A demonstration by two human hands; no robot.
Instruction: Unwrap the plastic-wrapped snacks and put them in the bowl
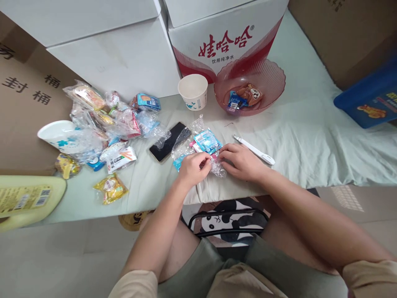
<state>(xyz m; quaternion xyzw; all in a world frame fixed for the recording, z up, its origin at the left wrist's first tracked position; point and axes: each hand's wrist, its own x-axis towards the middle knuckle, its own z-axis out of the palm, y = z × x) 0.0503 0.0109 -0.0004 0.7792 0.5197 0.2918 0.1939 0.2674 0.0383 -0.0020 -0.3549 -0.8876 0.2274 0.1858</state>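
A crinkled clear plastic bag (219, 169) with small blue packets (208, 141) and a bit of pink in it lies at the bedside edge in front of me. My left hand (196, 166) is closed, thumb and fingers pinching the near part of the bag. From the other side, my right hand (240, 161) has its bent fingers on the same plastic; the exact grip of its fingertips is partly hidden. A black phone (170, 141) lies left of the bag, partly under loose film. Just beyond my right hand rests a white utility knife (254, 150).
A white paper cup (192, 93) stands behind, beside a pink bowl (269, 89) holding wrapped snacks. Snack packets (124, 120) pile up at left around a tipped paper cup (58, 134). Cartons (114, 62) wall the back. A yellow jug (31, 198) and blue container (372, 103) flank the sides.
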